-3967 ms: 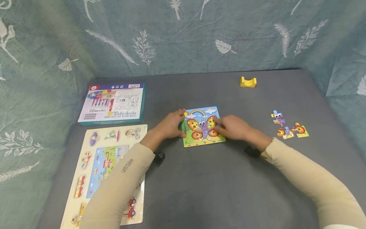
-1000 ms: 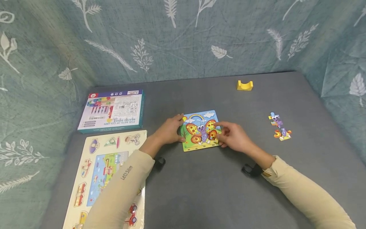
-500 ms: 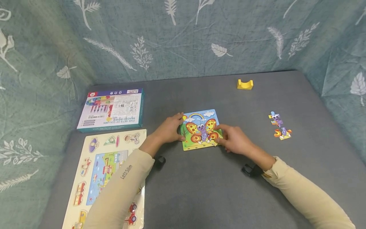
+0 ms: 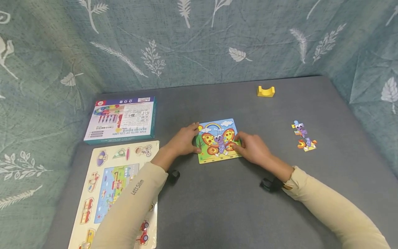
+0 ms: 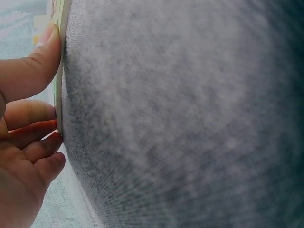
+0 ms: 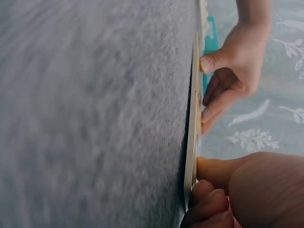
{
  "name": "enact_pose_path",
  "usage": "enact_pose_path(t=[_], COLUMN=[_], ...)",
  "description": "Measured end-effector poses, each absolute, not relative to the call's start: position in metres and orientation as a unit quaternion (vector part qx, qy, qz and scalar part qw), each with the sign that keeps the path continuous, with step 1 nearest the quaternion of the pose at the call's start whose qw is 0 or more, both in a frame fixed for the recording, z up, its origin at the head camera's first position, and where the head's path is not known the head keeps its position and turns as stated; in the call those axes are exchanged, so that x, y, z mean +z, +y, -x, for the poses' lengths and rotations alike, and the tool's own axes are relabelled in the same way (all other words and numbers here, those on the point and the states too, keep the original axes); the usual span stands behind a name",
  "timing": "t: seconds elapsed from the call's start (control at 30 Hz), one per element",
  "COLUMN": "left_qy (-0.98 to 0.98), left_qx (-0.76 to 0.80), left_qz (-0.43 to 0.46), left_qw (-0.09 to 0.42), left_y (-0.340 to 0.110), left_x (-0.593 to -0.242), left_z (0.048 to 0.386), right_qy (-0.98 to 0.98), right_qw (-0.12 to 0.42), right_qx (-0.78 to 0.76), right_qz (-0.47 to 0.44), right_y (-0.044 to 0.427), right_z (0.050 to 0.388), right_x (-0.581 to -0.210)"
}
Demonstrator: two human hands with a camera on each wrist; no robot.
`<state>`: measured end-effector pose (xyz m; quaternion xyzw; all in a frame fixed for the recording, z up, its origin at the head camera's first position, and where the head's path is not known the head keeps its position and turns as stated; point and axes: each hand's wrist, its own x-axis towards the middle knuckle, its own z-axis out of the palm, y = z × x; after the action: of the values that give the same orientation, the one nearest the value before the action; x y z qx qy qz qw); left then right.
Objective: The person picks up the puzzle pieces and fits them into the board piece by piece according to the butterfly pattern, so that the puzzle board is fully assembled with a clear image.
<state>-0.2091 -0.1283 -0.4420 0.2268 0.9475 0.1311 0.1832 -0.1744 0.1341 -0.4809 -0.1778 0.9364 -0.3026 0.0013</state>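
In the head view, a butterfly puzzle (image 4: 219, 141) lies on the table. My left hand (image 4: 185, 140) rests along its left edge, thumb low and forefinger high, and in the left wrist view the thumb and fingertips touch the board's rim. My right hand (image 4: 253, 148) is at the lower right corner, thumb on the orange wing puzzle piece (image 4: 230, 146). The right wrist view shows the other right fingers curled against the board's edge. Further right lie two loose puzzle pieces: the face piece (image 4: 300, 129) and the body-and-wing piece (image 4: 307, 144).
A bead toy box (image 4: 121, 119) stands at the back left. In front of it is a vehicle peg puzzle (image 4: 124, 152), partly under my left sleeve. A yellow block (image 4: 265, 91) sits near the back edge. Patterned cloth (image 4: 199, 45) hangs behind the table.
The wing piece that lay among the loose pieces at right is now at the board's lower right. Held tilted half a second ago, it now looks flat. My left hand stays on the left edge.
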Motion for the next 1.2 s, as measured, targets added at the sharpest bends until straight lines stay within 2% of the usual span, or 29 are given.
enact_pose_path(t=[0.2,0.43,0.73,0.97,1.1,1.2], left_qy=[0.948,0.948,0.947,0.944,0.945,0.946], left_qx=[0.130,0.127,0.134,0.137,0.133,0.129], left_qz=[-0.224,-0.225,-0.228,-0.241,-0.243,-0.242], left_qw=[0.184,0.186,0.182,0.178,0.174,0.172], left_y=[-0.128,-0.128,-0.127,-0.123,-0.125,-0.127], left_x=[-0.442,-0.443,-0.442,-0.443,-0.444,-0.444], left_z=[0.208,0.209,0.210,0.213,0.212,0.212], right_qy=[0.929,0.941,0.954,0.940,0.962,0.977], right_qw=[-0.027,-0.069,-0.066,-0.017,0.002,0.052], right_qx=[-0.315,-0.237,-0.178,-0.213,-0.189,-0.158], right_qz=[0.191,0.232,0.234,0.265,0.199,0.130], right_y=[0.131,0.128,0.124,0.155,0.200,0.244], right_z=[0.172,0.167,0.165,0.166,0.167,0.167], right_x=[-0.485,-0.483,-0.480,-0.466,-0.451,-0.440])
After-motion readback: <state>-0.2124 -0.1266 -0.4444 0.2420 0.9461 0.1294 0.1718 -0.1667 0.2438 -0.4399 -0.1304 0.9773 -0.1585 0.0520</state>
